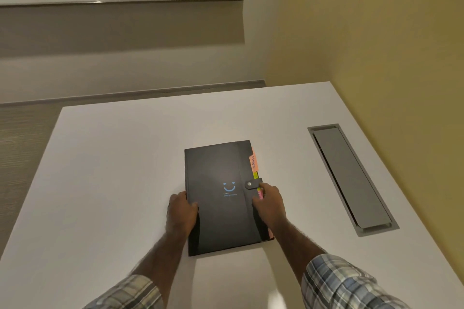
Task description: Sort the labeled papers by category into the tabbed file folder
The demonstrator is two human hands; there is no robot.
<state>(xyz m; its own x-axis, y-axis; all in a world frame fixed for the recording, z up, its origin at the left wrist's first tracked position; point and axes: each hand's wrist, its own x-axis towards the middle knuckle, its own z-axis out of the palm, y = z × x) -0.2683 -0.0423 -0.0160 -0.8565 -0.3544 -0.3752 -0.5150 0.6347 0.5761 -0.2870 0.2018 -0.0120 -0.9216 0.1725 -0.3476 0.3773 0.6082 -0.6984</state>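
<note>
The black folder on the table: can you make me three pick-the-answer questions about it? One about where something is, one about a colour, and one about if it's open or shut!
1. Where is the grey hatch in the table, compared with the folder?
A) on the person's right of it
B) on the person's left of it
C) underneath it

2. What colour is the smiley face on the cover?
A) red
B) blue
C) yellow

3. How is the folder right now?
A) lying wide open
B) shut, with its strap snapped down
C) standing up on end

Answers:
1 A, the hatch lies apart from the folder, towards the right side of the table.
2 B, the smile is drawn in blue on the black cover.
3 B, the folder lies flat and the strap is buttoned over the cover.
</note>
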